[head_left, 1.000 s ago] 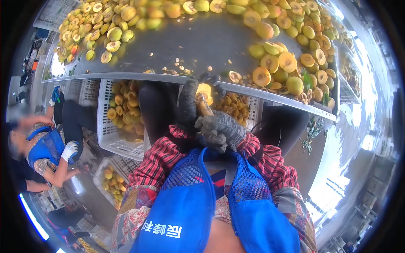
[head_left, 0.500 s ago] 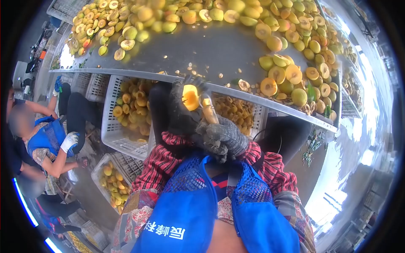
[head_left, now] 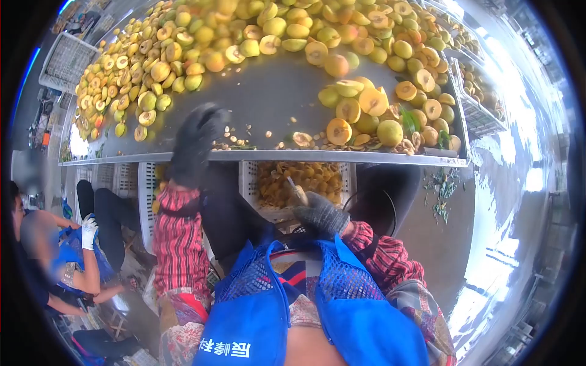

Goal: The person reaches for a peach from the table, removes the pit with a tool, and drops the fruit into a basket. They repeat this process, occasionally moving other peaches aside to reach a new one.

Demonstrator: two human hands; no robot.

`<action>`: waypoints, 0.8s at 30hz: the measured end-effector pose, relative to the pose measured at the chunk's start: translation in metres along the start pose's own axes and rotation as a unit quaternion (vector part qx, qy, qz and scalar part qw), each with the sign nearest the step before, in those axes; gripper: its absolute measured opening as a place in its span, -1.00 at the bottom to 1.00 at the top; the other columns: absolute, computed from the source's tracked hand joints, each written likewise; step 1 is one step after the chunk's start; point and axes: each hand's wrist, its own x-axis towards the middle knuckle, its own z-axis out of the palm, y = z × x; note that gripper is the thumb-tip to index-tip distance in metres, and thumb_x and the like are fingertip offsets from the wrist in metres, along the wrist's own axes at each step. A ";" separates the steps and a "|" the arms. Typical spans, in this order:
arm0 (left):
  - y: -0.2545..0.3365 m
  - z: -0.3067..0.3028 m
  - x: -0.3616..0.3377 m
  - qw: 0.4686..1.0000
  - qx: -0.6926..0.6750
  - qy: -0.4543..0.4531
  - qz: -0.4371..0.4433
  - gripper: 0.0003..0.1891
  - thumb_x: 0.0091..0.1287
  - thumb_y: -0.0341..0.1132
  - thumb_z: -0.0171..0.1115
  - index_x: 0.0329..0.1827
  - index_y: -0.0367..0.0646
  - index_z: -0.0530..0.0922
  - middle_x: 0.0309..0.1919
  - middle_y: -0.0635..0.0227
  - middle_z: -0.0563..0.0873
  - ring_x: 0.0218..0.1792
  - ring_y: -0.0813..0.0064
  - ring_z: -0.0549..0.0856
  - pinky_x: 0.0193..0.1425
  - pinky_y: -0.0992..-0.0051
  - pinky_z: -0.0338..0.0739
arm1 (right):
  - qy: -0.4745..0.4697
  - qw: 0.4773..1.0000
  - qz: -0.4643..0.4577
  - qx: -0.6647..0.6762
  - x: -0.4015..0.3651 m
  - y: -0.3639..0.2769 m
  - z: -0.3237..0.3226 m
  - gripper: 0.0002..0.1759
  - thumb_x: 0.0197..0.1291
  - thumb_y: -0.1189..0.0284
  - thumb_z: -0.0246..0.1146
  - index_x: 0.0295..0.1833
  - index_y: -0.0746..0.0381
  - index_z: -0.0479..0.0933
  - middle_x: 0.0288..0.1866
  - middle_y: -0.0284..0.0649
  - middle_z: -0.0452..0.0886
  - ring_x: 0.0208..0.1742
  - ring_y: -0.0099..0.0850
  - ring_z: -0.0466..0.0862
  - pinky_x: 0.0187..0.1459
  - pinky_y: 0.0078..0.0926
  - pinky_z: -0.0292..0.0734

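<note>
My left hand (head_left: pixel 196 143), in a dark glove, is stretched over the near edge of the metal table (head_left: pixel 256 97), left of centre. Motion smears its fingers, so I cannot tell whether it holds anything. My right hand (head_left: pixel 322 213), in a grey glove, is wrapped round the handle of a small knife (head_left: pixel 298 193) below the table edge, with the blade pointing up and left. Behind the knife stands a crate of fruit pieces (head_left: pixel 305 180). Halved yellow fruit (head_left: pixel 348 111) and whole fruit (head_left: pixel 389 132) lie near the table's front edge.
A large pile of fruit (head_left: pixel 244 27) covers the table's far side. Another white crate (head_left: pixel 146 201) stands at the left beneath the table. Two people sit at the left, one with a white-gloved hand (head_left: pixel 89 233). Leaves (head_left: pixel 441 189) lie on the floor at the right.
My left hand has moved left and forward over the table, away from the knife. The yellow fruit piece it held is out of sight. My right hand stays low with the knife. The view has shifted.
</note>
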 end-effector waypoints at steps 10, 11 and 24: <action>-0.001 0.191 0.118 0.914 0.292 -0.230 0.161 -0.65 0.04 -0.29 0.14 -0.09 -0.19 0.47 -0.22 0.16 0.58 -0.14 0.35 0.57 -0.05 0.46 0.40 | 0.068 0.973 0.051 0.213 -0.050 0.023 -0.044 -0.77 0.05 0.36 0.20 -0.29 0.30 0.38 -0.46 -0.15 0.46 -0.41 -0.42 0.48 -0.37 -0.45 0.40; -0.002 0.197 0.122 0.918 0.286 -0.250 0.113 -0.64 0.00 -0.24 0.17 -0.13 -0.19 0.50 -0.21 0.13 0.59 -0.15 0.26 0.57 -0.05 0.40 0.42 | 0.083 0.980 0.026 0.180 -0.049 0.033 -0.045 -0.79 0.05 0.38 0.19 -0.31 0.30 0.38 -0.48 -0.16 0.46 -0.44 -0.43 0.48 -0.41 -0.45 0.39; 0.022 0.151 0.072 0.908 0.224 -0.353 0.003 -0.57 0.06 -0.19 0.18 -0.09 -0.33 0.43 -0.09 -0.01 0.51 -0.01 0.12 0.49 0.01 0.34 0.37 | 0.077 0.985 0.038 0.148 -0.042 0.016 -0.049 -0.87 0.02 0.44 0.10 -0.38 0.29 0.38 -0.56 -0.19 0.42 -0.52 -0.43 0.46 -0.48 -0.43 0.37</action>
